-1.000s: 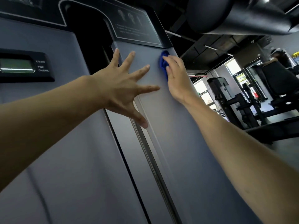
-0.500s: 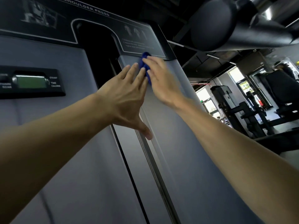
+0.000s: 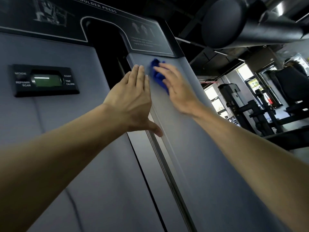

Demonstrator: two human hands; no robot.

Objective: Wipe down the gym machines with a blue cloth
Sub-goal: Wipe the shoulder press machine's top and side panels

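Right hand (image 3: 178, 91) pressing blue cloth (image 3: 158, 73) on grey machine panel (image 3: 192, 148), left hand (image 3: 133, 101) flat beside

Black overhead duct (image 3: 234, 22), bright windows (image 3: 215, 97) behind dark equipment at far right.

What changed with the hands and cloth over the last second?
The left hand drew its spread fingers together, flat on the grey machine panel. The right hand slid the crumpled blue cloth leftward, nearer the left hand. The right hand keeps pressing the cloth under the black placard.
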